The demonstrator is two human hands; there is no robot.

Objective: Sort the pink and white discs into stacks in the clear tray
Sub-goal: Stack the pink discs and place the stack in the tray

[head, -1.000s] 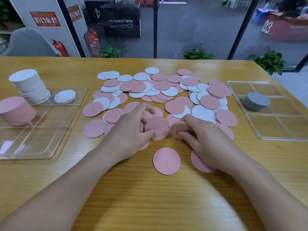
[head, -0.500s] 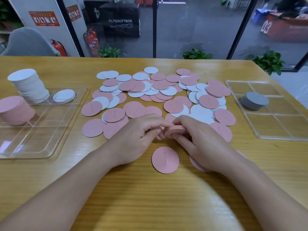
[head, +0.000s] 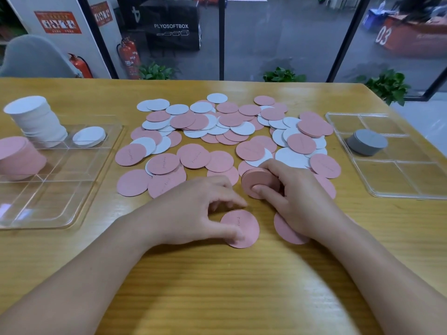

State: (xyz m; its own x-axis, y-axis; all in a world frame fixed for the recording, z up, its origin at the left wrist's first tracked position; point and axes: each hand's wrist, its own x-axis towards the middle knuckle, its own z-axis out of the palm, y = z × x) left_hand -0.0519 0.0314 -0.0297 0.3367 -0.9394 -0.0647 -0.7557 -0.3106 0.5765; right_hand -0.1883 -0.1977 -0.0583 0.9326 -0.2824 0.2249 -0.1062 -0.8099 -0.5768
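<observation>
Only one view here, the head cam. The right hand (head: pixel 297 201) grips a small stack of pink discs (head: pixel 260 183), thumb on the near face and fingers wrapped over the far edge, lifted a bit off the table (head: pixel 217 286). The left hand (head: pixel 193 211) is curled over a single pink disc (head: pixel 242 229) lying flat just in front of it, thumb and fingertips pinching its edge. Beyond both hands sits the big loose pile of pink and white discs (head: pixel 229 131). Way off to the left is the clear tray (head: pixel 60 201) with a pink stack (head: pixel 19 157) and a tall white stack (head: pixel 36 119) already in it.

These look thin, light and flat, so I'd guess they're hard to peel off the wood. Best bet is nudging an edge up, then pinching the rim.
</observation>
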